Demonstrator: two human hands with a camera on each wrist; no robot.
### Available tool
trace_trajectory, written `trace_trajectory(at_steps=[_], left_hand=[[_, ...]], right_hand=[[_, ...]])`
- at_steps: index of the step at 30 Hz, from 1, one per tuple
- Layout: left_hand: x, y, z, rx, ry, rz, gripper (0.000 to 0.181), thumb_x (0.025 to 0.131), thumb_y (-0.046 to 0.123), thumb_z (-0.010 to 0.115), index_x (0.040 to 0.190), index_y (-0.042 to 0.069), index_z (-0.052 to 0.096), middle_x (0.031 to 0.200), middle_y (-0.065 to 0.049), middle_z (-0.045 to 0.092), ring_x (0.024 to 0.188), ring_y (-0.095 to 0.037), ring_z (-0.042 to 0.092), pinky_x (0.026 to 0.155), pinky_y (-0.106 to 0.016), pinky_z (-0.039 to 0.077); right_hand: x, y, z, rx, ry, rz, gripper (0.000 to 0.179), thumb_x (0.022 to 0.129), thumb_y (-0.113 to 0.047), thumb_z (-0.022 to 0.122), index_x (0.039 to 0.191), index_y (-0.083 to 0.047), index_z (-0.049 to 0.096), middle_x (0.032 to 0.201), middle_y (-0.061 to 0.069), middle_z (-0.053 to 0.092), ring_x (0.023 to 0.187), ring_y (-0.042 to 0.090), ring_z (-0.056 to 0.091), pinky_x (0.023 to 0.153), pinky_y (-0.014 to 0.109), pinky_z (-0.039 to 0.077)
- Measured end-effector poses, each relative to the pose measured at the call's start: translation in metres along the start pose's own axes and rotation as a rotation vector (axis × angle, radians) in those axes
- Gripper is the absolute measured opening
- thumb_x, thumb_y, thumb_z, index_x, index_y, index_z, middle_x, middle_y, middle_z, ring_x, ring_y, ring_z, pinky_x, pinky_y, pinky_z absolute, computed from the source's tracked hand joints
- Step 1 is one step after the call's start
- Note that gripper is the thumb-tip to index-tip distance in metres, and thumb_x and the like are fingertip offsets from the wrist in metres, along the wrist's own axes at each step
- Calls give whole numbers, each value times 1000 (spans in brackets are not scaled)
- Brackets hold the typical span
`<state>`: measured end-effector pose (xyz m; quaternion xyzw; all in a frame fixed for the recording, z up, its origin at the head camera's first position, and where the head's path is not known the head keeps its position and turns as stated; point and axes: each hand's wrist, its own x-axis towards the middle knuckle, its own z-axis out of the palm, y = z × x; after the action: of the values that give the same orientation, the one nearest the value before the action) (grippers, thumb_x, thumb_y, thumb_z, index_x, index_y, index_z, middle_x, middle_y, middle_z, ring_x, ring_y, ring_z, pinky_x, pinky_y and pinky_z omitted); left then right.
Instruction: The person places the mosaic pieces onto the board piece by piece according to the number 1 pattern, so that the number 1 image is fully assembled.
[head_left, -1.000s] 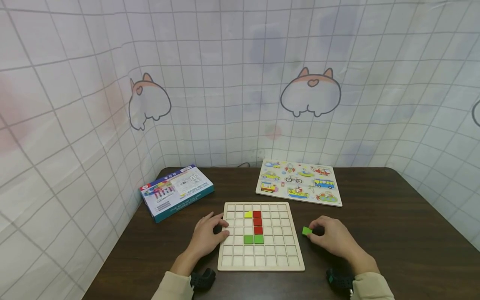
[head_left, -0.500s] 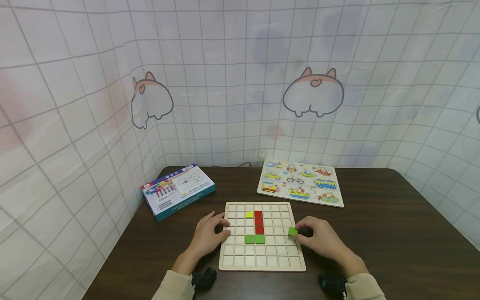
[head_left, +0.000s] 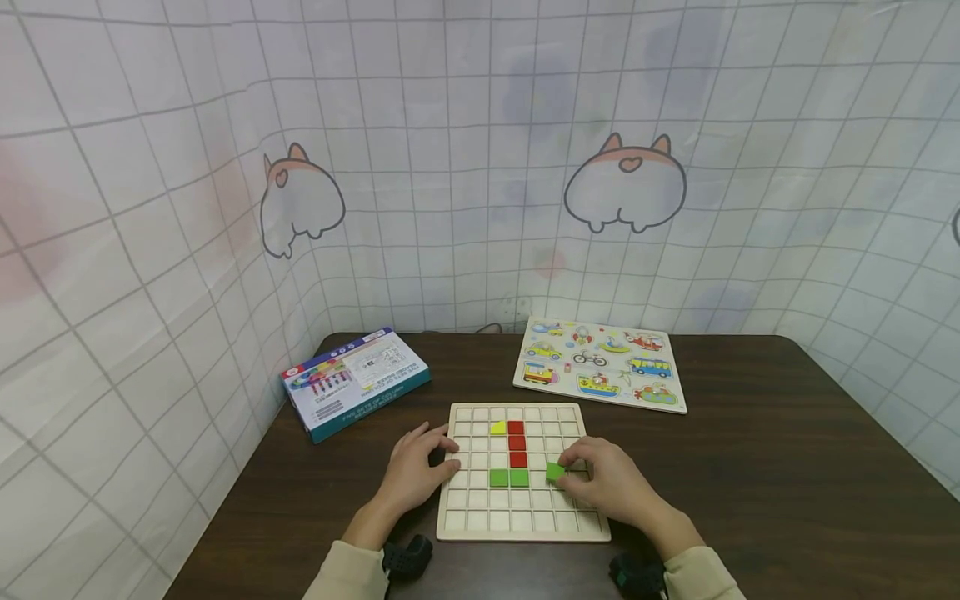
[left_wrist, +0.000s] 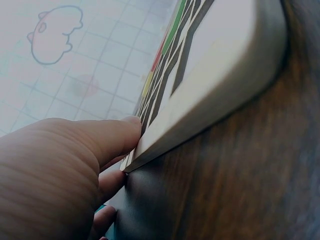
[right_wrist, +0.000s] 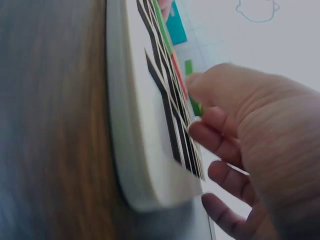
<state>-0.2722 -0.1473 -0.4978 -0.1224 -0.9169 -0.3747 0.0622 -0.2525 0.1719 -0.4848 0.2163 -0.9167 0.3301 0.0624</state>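
Observation:
My right hand (head_left: 611,483) pinches a small green square tile (head_left: 555,472) between thumb and fingers, over the right half of a pale wooden grid board (head_left: 525,537). In the right wrist view, the thumb partly hides this tile (right_wrist: 189,67). My left hand (head_left: 412,471) rests at the board's left edge; in the left wrist view its thumb (left_wrist: 117,137) touches the rim. On the grid, two green tiles (head_left: 509,477) lie side by side. Above the right one runs a column of red tiles (head_left: 517,443), with a yellow slant-cut piece (head_left: 498,428) beside the top one.
A flat blue and white box (head_left: 356,383) lies at the back left of the dark wooden table (head_left: 750,467). Behind the grid board, to the right, is a picture puzzle board (head_left: 600,365) with vehicles. A grid-patterned curtain (head_left: 480,167) hangs behind the table.
My right hand has carried the green tile leftward from beside the board to over its right half. The left hand has stayed at the board's edge.

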Motion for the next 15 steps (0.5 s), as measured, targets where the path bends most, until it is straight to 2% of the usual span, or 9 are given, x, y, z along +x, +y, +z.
trace_trajectory(at_steps=[7, 15], left_hand=[[0, -1, 0, 5, 0, -5, 13, 88, 23, 73, 100, 22, 70, 144, -7, 52, 143, -37, 29, 111, -65, 18], [0, 0, 0, 1, 3, -2, 13, 88, 22, 73, 100, 22, 70, 144, -8, 52, 143, -37, 29, 111, -65, 18]], right_hand=[[2, -5, 6, -21, 37, -29, 11, 80, -24, 80, 86, -26, 71, 98, -15, 63, 94, 11, 54, 82, 40, 48], [4, -9, 14, -84, 56, -117, 11, 79, -25, 81, 85, -23, 72, 98, -11, 64, 95, 11, 54, 88, 45, 44]])
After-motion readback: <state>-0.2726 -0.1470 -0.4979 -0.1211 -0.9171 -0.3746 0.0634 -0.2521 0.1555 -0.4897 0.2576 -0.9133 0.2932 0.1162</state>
